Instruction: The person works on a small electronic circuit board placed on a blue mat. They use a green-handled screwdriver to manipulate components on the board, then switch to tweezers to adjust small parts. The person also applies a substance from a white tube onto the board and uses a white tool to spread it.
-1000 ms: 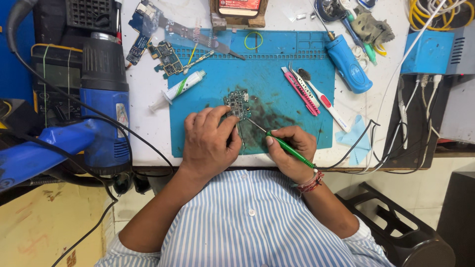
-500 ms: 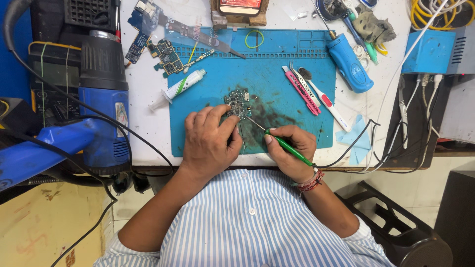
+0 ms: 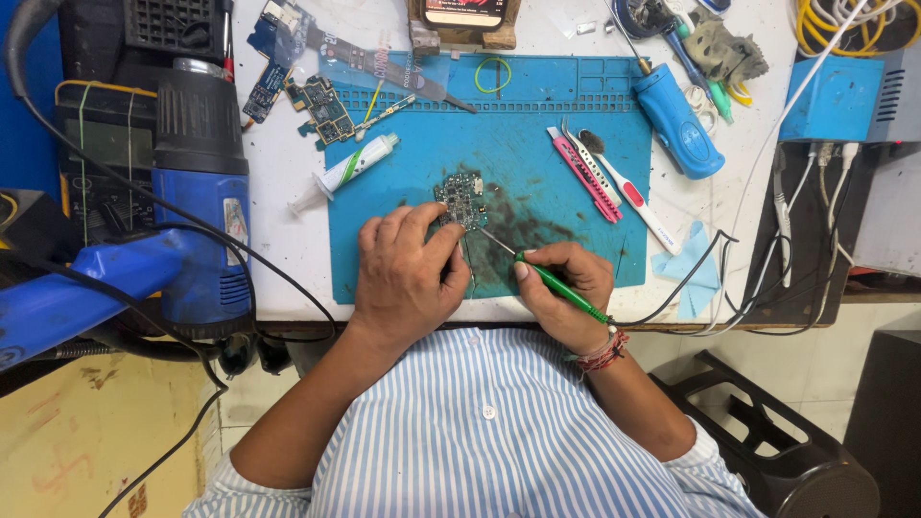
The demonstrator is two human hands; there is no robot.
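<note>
Circuit board [image 3: 461, 199], small and round-edged, lies on the blue mat [image 3: 537, 125], just beyond the left fingertips and near the mat's middle.

Left to right: a blue heat gun [image 3: 197, 182] stands at the table's left edge, a pale label patch on its body. A white tube [image 3: 350, 171] with a green band lies slanted across the mat's left border. A second board [image 3: 329, 108] lies above it, at the mat's upper left corner. Pink tools [image 3: 587, 171] lie slanted on the mat's right part. A blue cylinder [image 3: 679, 123] lies at the upper right corner.

Left hand [image 3: 408, 273] lies palm down on the mat, fingers curled, their tips pressing the board's near edge; it steadies rather than encloses it.

Right hand [image 3: 566, 288] is bent at the wrist, closed pen-fashion around a green iron [image 3: 549, 280]. The iron's metal tip points up-left and reaches the board's lower right edge. Soot stains the mat beside the board.
</note>
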